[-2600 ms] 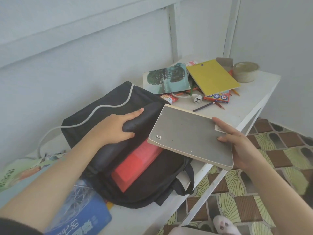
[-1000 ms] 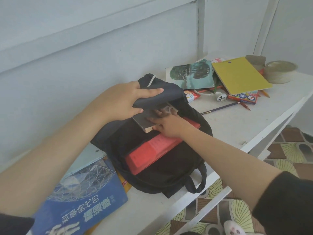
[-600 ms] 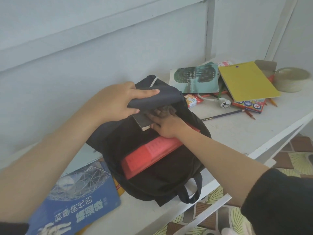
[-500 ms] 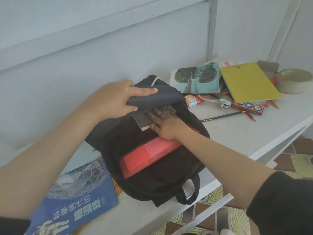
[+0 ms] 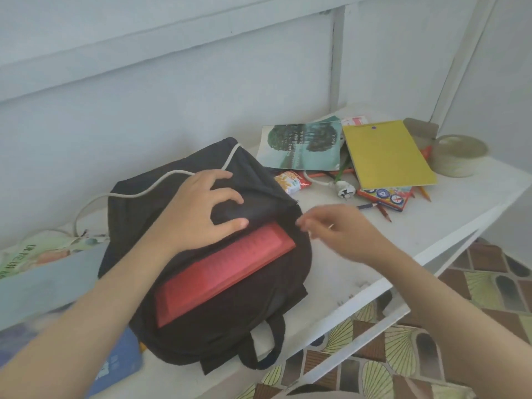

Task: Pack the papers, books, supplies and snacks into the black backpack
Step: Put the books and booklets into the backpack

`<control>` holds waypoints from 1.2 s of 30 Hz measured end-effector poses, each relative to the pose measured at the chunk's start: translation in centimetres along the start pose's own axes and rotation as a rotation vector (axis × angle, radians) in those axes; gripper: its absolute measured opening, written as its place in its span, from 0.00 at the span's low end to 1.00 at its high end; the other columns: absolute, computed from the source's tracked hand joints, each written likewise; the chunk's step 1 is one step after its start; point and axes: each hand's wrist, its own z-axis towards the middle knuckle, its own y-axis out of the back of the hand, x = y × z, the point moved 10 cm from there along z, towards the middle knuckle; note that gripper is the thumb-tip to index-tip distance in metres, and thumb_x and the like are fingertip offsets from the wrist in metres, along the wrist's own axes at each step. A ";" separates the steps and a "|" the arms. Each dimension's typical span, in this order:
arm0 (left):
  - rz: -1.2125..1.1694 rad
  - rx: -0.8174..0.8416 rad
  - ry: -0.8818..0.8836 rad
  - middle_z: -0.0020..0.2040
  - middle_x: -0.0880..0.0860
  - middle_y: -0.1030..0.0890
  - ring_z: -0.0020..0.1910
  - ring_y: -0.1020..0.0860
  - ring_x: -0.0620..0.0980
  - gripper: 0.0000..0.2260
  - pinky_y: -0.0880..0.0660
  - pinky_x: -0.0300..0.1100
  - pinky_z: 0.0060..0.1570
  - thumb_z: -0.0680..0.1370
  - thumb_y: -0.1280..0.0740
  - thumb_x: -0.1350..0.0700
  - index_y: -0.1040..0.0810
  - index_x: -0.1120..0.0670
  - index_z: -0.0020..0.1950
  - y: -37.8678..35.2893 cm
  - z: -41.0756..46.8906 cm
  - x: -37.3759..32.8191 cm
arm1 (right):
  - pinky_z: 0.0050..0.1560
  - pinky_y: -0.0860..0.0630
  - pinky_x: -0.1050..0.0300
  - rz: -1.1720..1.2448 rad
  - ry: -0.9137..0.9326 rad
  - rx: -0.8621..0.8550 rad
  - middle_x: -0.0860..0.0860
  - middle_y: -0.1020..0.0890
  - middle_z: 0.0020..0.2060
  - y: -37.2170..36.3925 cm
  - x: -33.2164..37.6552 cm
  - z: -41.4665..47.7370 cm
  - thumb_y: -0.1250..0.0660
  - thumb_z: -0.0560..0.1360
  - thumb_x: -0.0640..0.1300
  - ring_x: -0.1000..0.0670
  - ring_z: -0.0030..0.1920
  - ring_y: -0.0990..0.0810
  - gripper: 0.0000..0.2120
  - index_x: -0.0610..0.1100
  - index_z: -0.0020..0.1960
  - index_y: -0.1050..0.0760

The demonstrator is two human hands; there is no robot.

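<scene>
Black backpack point(image 5: 230, 326) is lying on the white counter point(image 5: 431, 226), its mouth gaping around a red book point(image 5: 224, 272). The left hand point(image 5: 198, 217) is gripping the top flap point(image 5: 256, 208), likely holding the opening wide; the blurred right hand point(image 5: 342, 234) is hovering beside the rim, its grasp unclear.

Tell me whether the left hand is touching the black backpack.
Touching. Head view: the left hand grips the black backpack by its top flap.
</scene>
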 end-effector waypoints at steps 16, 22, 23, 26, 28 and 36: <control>0.114 -0.034 0.226 0.56 0.52 0.20 0.60 0.25 0.54 0.24 0.35 0.49 0.61 0.75 0.48 0.42 0.23 0.54 0.60 -10.3 5.3 -8.4 | 0.69 0.47 0.39 -0.765 -0.524 -0.078 0.29 0.42 0.70 9.9 -16.1 4.4 0.51 0.71 0.74 0.31 0.71 0.44 0.43 0.51 0.77 0.55; 0.125 -0.043 0.268 0.57 0.53 0.20 0.63 0.26 0.56 0.23 0.34 0.51 0.62 0.75 0.46 0.43 0.24 0.55 0.61 -10.3 4.9 -8.6 | 0.30 0.36 0.58 -0.817 -0.308 -0.098 0.48 0.29 0.32 10.9 -12.4 6.2 0.38 0.75 0.60 0.44 0.37 0.27 0.40 0.46 0.77 0.55; 0.124 -0.046 0.276 0.57 0.53 0.20 0.63 0.26 0.56 0.23 0.34 0.51 0.62 0.75 0.46 0.43 0.24 0.55 0.61 -10.3 5.0 -8.6 | 0.28 0.38 0.58 -0.847 -0.285 -0.068 0.49 0.32 0.30 11.0 -12.1 6.1 0.37 0.75 0.60 0.45 0.35 0.28 0.40 0.46 0.77 0.54; 0.120 -0.046 0.294 0.57 0.54 0.20 0.63 0.26 0.56 0.24 0.34 0.51 0.63 0.75 0.46 0.43 0.24 0.55 0.62 -10.5 5.1 -8.6 | 0.27 0.40 0.58 -0.938 -0.264 0.029 0.50 0.33 0.30 10.7 -11.8 5.0 0.39 0.72 0.66 0.47 0.33 0.30 0.44 0.47 0.77 0.55; 0.115 -0.053 0.306 0.58 0.54 0.20 0.63 0.26 0.56 0.23 0.34 0.52 0.63 0.75 0.45 0.44 0.24 0.55 0.62 -10.5 5.1 -8.5 | 0.26 0.41 0.59 -0.987 -0.233 0.075 0.50 0.33 0.30 9.7 -11.8 4.3 0.37 0.71 0.67 0.51 0.29 0.33 0.46 0.46 0.77 0.55; 0.065 -0.093 0.301 0.58 0.54 0.21 0.63 0.27 0.56 0.21 0.36 0.51 0.63 0.75 0.40 0.47 0.26 0.55 0.64 -10.0 5.3 -8.8 | 0.24 0.45 0.60 -1.189 0.004 0.119 0.50 0.32 0.28 8.1 -10.3 1.9 0.41 0.75 0.35 0.51 0.24 0.39 0.35 0.48 0.77 0.55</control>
